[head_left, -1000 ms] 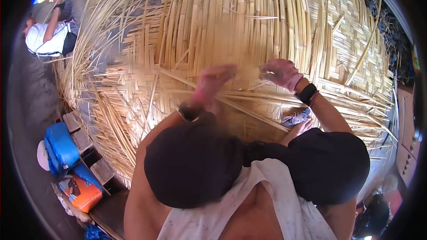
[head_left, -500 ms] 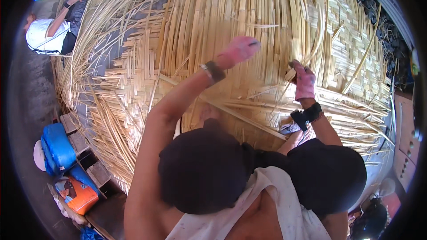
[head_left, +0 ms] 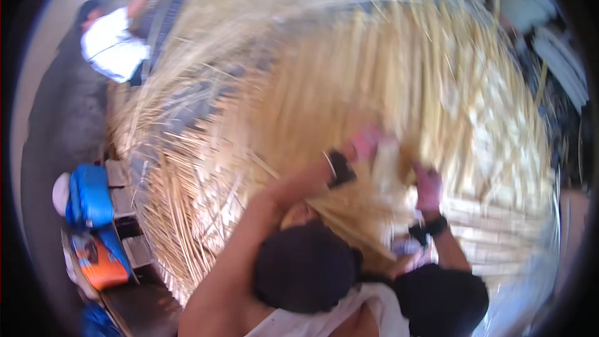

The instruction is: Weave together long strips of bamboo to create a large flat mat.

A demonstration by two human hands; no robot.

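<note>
A large mat of pale bamboo strips (head_left: pixel 324 81) spreads before me, woven in places and with long loose strips running away from me. My left hand (head_left: pixel 368 142), in a pink glove, is low over the middle of the mat; motion smears its fingers. To its right, my right hand (head_left: pixel 428 188), also pink-gloved, is closed at the lower ends of some upright strips, apparently gripping them, though blur hides exactly how. The two hands are close together, a pale blurred patch of strips between them. Black bands circle both wrists.
At the left a person in a white shirt (head_left: pixel 115 43) bends at the mat's far edge. Nearer on that side are a blue bundle (head_left: pixel 93 196), an orange packet (head_left: pixel 103 268) and grey blocks (head_left: pixel 118 173). Pale stacked sheets (head_left: pixel 560 62) lie at the far right.
My left hand has come down and rightward, closer to my right hand. The view has shifted, so mat and surroundings appear lower and farther right, and everything is blurrier.
</note>
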